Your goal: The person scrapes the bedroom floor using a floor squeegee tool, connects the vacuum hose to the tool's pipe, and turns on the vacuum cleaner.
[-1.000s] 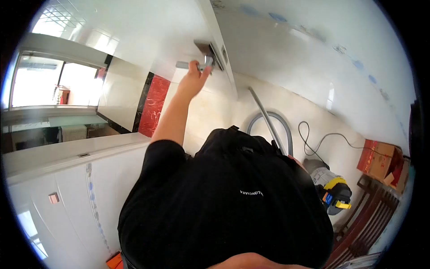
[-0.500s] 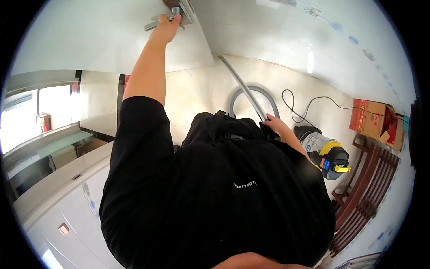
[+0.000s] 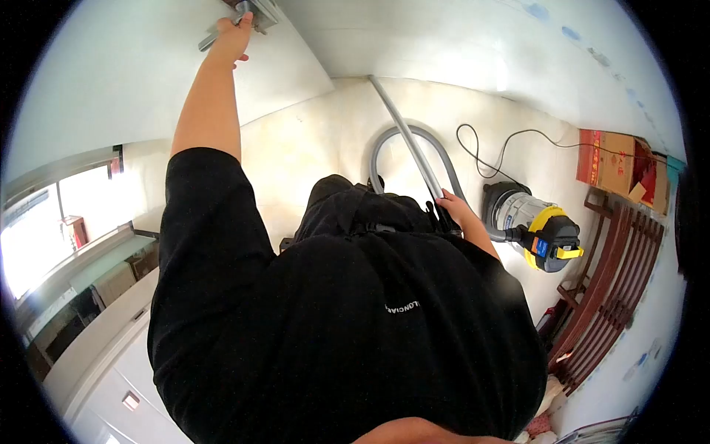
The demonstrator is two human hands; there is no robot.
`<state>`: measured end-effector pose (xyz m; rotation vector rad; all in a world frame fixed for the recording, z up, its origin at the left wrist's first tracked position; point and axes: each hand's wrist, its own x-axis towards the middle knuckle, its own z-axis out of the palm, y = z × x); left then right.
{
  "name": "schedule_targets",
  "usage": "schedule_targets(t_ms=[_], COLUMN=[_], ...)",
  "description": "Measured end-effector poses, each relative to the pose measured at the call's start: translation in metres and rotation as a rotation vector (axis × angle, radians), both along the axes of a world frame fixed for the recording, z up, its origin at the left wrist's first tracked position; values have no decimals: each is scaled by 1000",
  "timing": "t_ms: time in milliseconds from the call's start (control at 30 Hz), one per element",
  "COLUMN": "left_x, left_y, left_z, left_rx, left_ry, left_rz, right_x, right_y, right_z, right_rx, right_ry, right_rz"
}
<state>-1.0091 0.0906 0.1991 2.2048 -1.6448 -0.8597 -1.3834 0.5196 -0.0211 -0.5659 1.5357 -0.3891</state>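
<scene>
At the upper left, my left hand (image 3: pixel 234 38) is closed around the metal lever door handle (image 3: pixel 212 41) of a pale door (image 3: pixel 133 74). The door's edge stands a little away from the wall beside it. Lower down and to the right, my right hand (image 3: pixel 458 210) grips the near end of a grey vacuum wand (image 3: pixel 405 133). The wand slants forward across the floor, its far end at the foot of the wall. A grey hose (image 3: pixel 376 152) loops under the wand. It leads toward a canister vacuum cleaner (image 3: pixel 534 226) with a yellow band, right of my hand.
A black power cord (image 3: pixel 510 159) runs from the vacuum toward a red and brown cardboard box (image 3: pixel 616 166) by the right wall. A brown slatted wooden rack (image 3: pixel 610 285) lies near the box. On the left are a window (image 3: pixel 55 222) and a white cabinet (image 3: pixel 140 370).
My left hand and the door handle have moved to the left, and the door has swung with them. The right hand still grips the wand. The view has shifted slightly.
</scene>
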Motion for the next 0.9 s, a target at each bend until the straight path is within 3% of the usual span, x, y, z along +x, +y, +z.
schedule_targets(t_ms=[100, 167, 300, 567, 600, 733, 900], left_x=[-2, -1, -4, 4, 4, 6, 7], left_y=[-8, -14, -6, -16, -17, -17, -19], left_z=[2, 5, 11, 7, 8, 6, 3], left_rx=[-5, 29, 48, 88, 79, 76, 60], left_ry=[18, 11, 8, 4, -14, -21, 6], left_rz=[12, -9, -24, 15, 8, 8, 52], right_x=[-1, -1, -5, -44, -52, -65, -63], right_y=[7, 11, 15, 56, 55, 30, -8], right_z=[14, 9, 26, 13, 14, 3, 37], right_rx=[76, -2, 115, 58, 56, 47, 100], right_ry=[20, 18, -98, -16, 25, 138, 100], right_rz=[-2, -150, -351, -646, -556, -592, -305])
